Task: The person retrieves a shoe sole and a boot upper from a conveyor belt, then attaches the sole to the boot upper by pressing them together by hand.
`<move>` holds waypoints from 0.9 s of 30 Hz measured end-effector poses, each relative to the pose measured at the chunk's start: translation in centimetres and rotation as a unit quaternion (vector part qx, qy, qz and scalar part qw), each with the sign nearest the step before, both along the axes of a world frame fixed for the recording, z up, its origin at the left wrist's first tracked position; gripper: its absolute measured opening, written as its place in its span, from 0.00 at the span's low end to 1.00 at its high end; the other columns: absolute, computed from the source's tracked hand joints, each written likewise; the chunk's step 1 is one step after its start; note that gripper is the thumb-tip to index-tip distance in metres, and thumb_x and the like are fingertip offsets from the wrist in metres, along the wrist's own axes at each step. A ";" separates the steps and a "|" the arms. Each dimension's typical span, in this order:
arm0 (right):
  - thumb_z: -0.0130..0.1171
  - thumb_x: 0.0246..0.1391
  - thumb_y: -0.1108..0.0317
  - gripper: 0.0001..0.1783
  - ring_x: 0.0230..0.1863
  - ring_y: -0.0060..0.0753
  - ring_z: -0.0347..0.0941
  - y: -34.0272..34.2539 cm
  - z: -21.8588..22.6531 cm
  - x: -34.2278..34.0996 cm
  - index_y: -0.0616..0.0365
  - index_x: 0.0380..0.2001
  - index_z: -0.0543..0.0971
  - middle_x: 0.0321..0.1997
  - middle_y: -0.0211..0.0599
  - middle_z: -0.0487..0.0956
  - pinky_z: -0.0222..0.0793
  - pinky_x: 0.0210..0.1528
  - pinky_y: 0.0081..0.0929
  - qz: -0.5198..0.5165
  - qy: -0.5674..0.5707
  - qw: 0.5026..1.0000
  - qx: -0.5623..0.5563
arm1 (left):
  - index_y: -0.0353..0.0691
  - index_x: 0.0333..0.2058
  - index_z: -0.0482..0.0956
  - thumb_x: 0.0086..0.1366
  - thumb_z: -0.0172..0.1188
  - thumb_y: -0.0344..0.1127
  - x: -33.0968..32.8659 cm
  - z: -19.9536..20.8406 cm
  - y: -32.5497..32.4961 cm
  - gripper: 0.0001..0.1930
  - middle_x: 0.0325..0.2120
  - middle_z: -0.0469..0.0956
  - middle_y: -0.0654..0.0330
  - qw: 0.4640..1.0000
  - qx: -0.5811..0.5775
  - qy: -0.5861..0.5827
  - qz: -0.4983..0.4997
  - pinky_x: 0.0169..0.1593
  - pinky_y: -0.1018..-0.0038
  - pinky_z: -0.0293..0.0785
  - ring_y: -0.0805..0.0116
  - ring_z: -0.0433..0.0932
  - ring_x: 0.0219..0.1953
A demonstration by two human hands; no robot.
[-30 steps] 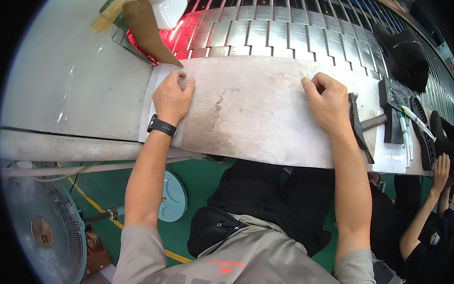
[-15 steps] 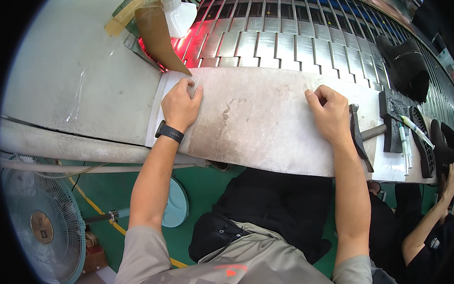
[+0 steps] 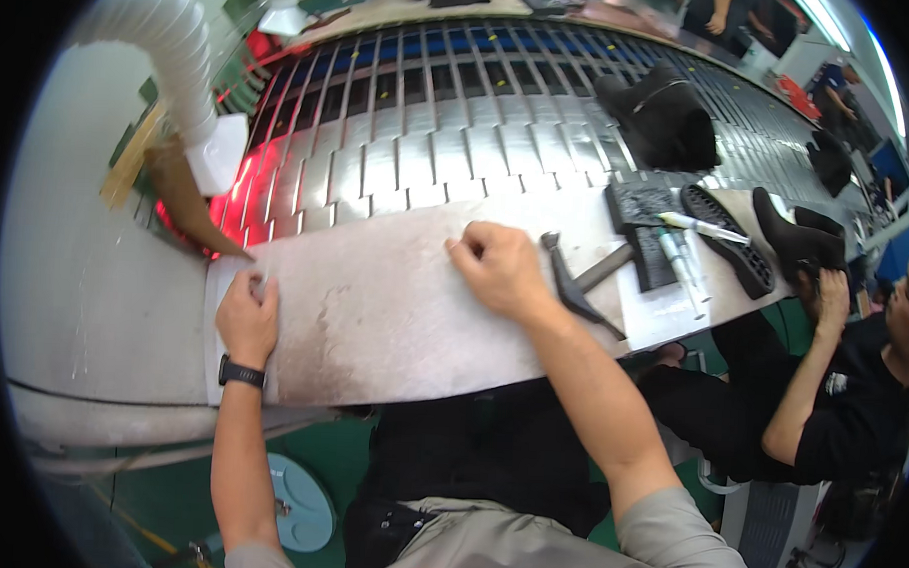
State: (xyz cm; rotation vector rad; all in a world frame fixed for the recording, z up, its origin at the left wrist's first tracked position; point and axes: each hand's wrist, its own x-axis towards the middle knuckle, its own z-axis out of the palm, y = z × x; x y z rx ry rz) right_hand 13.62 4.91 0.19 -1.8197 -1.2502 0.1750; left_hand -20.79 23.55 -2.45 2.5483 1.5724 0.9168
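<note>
My left hand [image 3: 248, 317] rests at the left end of a pale worn board [image 3: 394, 302], fingers loosely curled, a dark band on its wrist. My right hand [image 3: 500, 273] lies farther right on the same board, curled into a loose fist. Nothing shows in either hand. Just right of my right hand lies a hammer [image 3: 572, 288] with a dark metal head. Beyond it are a black block [image 3: 641, 230], a black shoe sole [image 3: 728, 244] and several white pen-like tubes [image 3: 687, 267].
A slatted metal conveyor [image 3: 449, 154] runs behind the board, carrying a black boot [image 3: 662, 119]. A white hose nozzle [image 3: 217, 156] and brown flap [image 3: 185, 199] stand at left under red light. At right, a co-worker's hand [image 3: 832, 297] touches another dark boot [image 3: 792, 231].
The view has swung up and to the right, bringing more of the conveyor and the co-worker into sight. Both my hands stay curled on the board.
</note>
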 end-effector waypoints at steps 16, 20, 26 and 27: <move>0.67 0.63 0.56 0.18 0.32 0.51 0.83 -0.4 0.1 0.4 0.59 0.27 0.84 0.28 0.44 0.85 0.76 0.38 0.47 0.019 0.015 0.999 -0.045 | 0.39 0.43 0.83 0.70 0.68 0.43 0.7 0.5 -0.3 0.13 0.25 0.78 0.54 1.000 -0.015 0.001 0.002 0.37 0.54 0.75 0.51 0.79 0.28; 0.67 0.63 0.55 0.18 0.32 0.52 0.83 -0.2 0.0 0.5 0.58 0.26 0.84 0.29 0.44 0.85 0.76 0.38 0.47 0.019 0.028 0.999 -0.042 | 0.39 0.43 0.83 0.70 0.68 0.44 0.9 0.6 -0.4 0.14 0.26 0.79 0.54 0.999 -0.036 0.002 0.009 0.37 0.54 0.75 0.51 0.79 0.29; 0.67 0.63 0.55 0.18 0.32 0.53 0.83 -0.2 0.3 0.0 0.58 0.26 0.83 0.29 0.44 0.85 0.76 0.37 0.47 0.021 0.021 0.999 -0.040 | 0.39 0.43 0.83 0.70 0.68 0.44 0.3 0.5 -0.2 0.14 0.25 0.79 0.55 1.000 -0.026 -0.002 0.012 0.37 0.54 0.75 0.52 0.80 0.29; 0.67 0.63 0.55 0.18 0.32 0.53 0.83 -0.2 0.5 0.1 0.59 0.26 0.83 0.29 0.44 0.85 0.76 0.37 0.47 0.020 0.023 0.998 -0.049 | 0.39 0.43 0.83 0.70 0.68 0.44 0.4 0.6 -0.2 0.14 0.25 0.79 0.55 1.000 -0.028 -0.003 0.014 0.38 0.54 0.75 0.51 0.80 0.29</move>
